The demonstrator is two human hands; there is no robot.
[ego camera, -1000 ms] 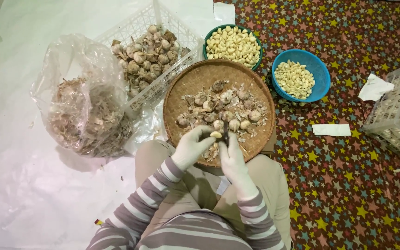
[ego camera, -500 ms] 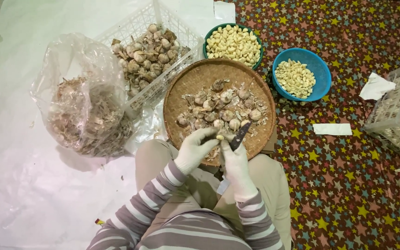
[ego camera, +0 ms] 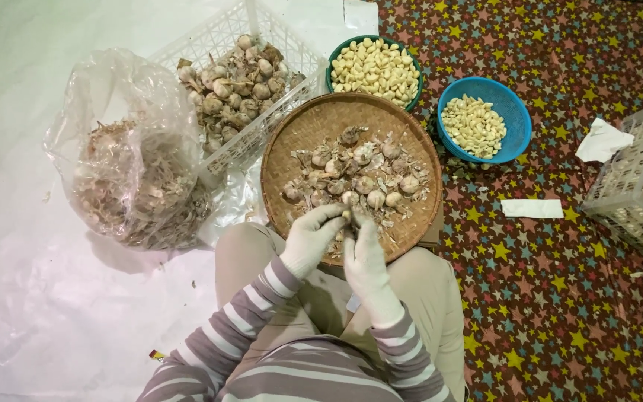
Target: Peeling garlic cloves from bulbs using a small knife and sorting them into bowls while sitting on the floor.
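Over the near rim of one round woven tray on the lap, left hand and right hand, both white-gloved, pinch one small garlic piece between closed fingertips; it is mostly hidden. About a dozen unpeeled garlic bulbs lie on the tray amid skins. Beyond: two bowls of peeled cloves, green and blue; two white baskets, the right one cut off; one clear bag of skins; two white paper scraps.
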